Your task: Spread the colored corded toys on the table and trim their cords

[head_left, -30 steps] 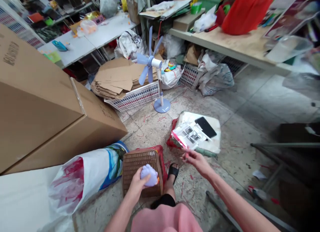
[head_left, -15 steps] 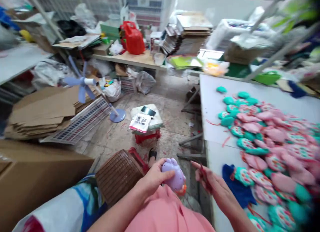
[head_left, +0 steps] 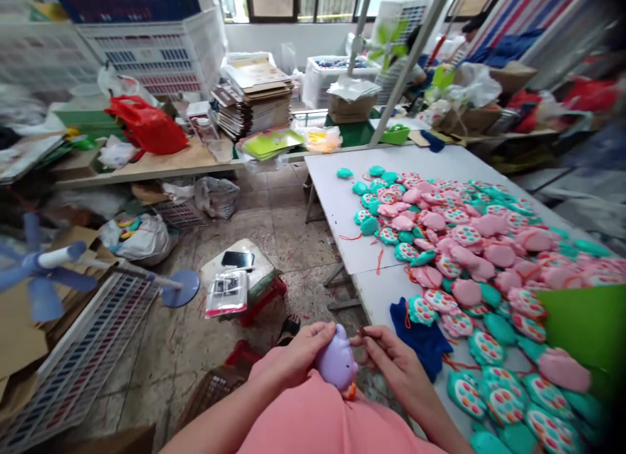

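My left hand (head_left: 313, 349) is closed around a small purple toy (head_left: 337, 361) held above my lap, with an orange string or part at its lower edge. Just right of the toy, my right hand (head_left: 388, 359) has its fingers pinched on a thin dark reddish thing too small to make out. To the right, many pink toys (head_left: 468, 292) and teal toys (head_left: 499, 328) with dotted faces lie heaped on a white table. A dark blue cloth (head_left: 421, 342) lies at the table's near left edge, close to my right hand.
The white table (head_left: 325, 199) has its edge right of my lap. Ahead stands a low stool with a phone (head_left: 237, 259) and a packet (head_left: 227, 292). A blue fan (head_left: 44, 265) is at left. A green sheet (head_left: 587, 330) shows at right.
The view has turned to the right. My right hand has come in beside the purple toy, its fingers now pinched together. My left hand still holds the toy, which is turned differently.
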Available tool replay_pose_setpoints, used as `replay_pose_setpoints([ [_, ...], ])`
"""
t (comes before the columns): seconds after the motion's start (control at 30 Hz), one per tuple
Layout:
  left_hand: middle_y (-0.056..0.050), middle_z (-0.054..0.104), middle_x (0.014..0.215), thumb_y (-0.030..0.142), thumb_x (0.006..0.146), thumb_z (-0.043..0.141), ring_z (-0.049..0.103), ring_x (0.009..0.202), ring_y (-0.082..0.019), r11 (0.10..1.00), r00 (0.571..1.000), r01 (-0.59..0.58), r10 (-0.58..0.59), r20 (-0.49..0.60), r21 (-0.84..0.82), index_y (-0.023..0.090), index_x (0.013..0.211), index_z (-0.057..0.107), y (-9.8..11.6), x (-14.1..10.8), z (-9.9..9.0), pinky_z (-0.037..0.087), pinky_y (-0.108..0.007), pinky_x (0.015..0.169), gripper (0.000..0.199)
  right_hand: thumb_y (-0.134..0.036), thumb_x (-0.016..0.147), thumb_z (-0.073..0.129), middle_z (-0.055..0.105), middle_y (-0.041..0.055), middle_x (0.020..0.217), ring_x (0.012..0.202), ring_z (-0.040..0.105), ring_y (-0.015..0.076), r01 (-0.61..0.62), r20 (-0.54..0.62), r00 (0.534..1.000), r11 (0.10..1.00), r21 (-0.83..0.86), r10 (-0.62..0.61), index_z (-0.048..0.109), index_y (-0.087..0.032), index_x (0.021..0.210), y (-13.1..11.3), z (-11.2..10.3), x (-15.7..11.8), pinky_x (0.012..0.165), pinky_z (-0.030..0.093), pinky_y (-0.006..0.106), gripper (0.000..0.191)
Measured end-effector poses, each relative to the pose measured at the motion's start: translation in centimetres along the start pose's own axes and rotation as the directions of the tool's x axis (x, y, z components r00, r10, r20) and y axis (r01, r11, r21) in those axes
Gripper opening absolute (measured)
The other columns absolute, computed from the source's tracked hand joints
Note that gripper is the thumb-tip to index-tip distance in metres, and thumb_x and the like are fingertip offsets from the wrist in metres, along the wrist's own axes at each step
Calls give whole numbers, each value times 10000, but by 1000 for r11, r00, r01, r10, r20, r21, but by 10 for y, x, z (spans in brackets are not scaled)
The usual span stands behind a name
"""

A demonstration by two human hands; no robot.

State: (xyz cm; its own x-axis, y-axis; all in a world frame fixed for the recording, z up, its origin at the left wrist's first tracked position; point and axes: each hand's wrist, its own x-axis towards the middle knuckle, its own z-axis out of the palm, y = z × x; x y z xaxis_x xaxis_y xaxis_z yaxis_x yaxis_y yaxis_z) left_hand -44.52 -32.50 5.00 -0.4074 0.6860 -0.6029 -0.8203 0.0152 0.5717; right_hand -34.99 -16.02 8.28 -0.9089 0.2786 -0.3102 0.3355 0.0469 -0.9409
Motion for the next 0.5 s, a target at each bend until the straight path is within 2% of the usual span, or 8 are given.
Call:
replay_pose_setpoints([
  [0.17, 8, 522, 656, 626, 613, 767, 462, 616, -111, 977, 981, 107, -134, 141, 184, 123, 763, 583, 26, 10, 4, 352, -243, 623, 556, -529, 872, 566, 723, 107, 950, 628, 636, 143, -37, -98, 994, 998, 49, 41, 643, -176, 1017, -10, -2, -6, 563, 530, 258, 389],
  [0.23, 7, 522, 653, 635, 613, 761, 458, 617, -111, 972, 978, 90, -128, 167, 218, 119, 755, 589, 32, 14, 14, 349, -243, 627, 562, -535, 865, 571, 728, 111, 988, 634, 644, 152, -44, -168, 985, 999, 14, 46, 664, -185, 1083, -11, -7, -14, 601, 555, 286, 422],
  [0.27, 7, 520, 651, 643, 610, 759, 452, 612, -107, 970, 978, 64, -109, 178, 236, 118, 744, 584, 34, 16, 21, 341, -238, 620, 569, -538, 867, 565, 728, 115, 1014, 696, 665, 173, -46, -198, 979, 999, -12, 43, 671, -191, 1115, -11, -11, -19, 663, 571, 311, 440],
  [0.33, 10, 512, 644, 674, 616, 735, 435, 596, -98, 964, 977, 9, -66, 205, 267, 122, 720, 562, 35, 21, 37, 322, -228, 599, 588, -536, 885, 535, 721, 122, 1067, 910, 681, 225, -47, -239, 971, 998, -50, 34, 673, -198, 1163, -10, -21, -30, 820, 566, 363, 459],
  [0.4, 17, 487, 617, 734, 650, 660, 401, 562, -88, 951, 974, -18, -53, 222, 307, 133, 696, 530, 31, 26, 53, 288, -224, 563, 617, -517, 906, 509, 713, 120, 1091, 1055, 647, 245, -34, -264, 964, 997, -65, 16, 682, -205, 1158, -8, -30, -41, 907, 537, 383, 436],
  [0.5, 41, 402, 548, 810, 685, 534, 311, 509, -73, 904, 977, -21, -72, 202, 426, 156, 634, 468, 14, 29, 71, 208, -231, 512, 659, -439, 911, 538, 709, 90, 1031, 976, 664, 215, 63, -302, 948, 988, -139, -103, 716, -227, 1044, -5, -40, -58, 852, 552, 325, 306],
])
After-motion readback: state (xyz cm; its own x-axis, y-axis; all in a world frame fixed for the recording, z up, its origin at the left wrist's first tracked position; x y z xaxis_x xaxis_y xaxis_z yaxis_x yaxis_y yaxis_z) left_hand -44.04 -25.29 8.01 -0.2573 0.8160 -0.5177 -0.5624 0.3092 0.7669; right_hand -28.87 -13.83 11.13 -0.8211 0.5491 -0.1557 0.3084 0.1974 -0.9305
